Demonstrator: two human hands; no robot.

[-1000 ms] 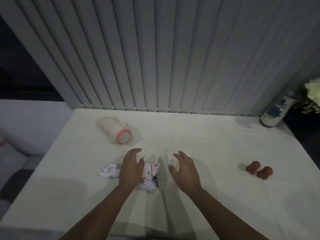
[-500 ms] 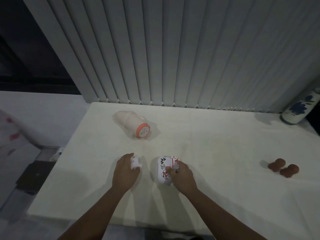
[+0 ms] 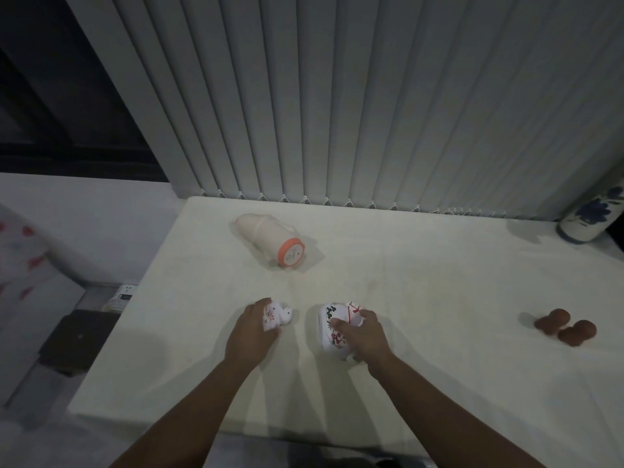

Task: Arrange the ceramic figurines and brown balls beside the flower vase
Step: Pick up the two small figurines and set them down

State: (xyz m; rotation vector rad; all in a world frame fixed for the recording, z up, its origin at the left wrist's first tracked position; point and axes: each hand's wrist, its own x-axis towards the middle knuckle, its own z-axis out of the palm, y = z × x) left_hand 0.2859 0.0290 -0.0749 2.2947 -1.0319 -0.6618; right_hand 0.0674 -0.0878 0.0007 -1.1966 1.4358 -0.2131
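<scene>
Pale tabletop [image 3: 422, 298], grey vertical blinds [image 3: 371, 96] behind. Near the front edge, the left hand [image 3: 251, 332] grips the small figurine [image 3: 276, 315], the right hand [image 3: 363, 336] clasps the larger figurine [image 3: 332, 327]. Brown balls [image 3: 565, 325] sit by the right edge; flower vase [image 3: 591, 216] far-right corner; an orange-capped bottle [image 3: 270, 239] lies tipped over.

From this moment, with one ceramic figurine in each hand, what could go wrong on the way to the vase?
1. The left hand pinches the small figurine only at its near end, so it may slip.
2. The right hand must pass the brown balls to reach the flower vase; a knock could roll them.
3. The vase stands near the table's far right corner and may tip if bumped.
</scene>
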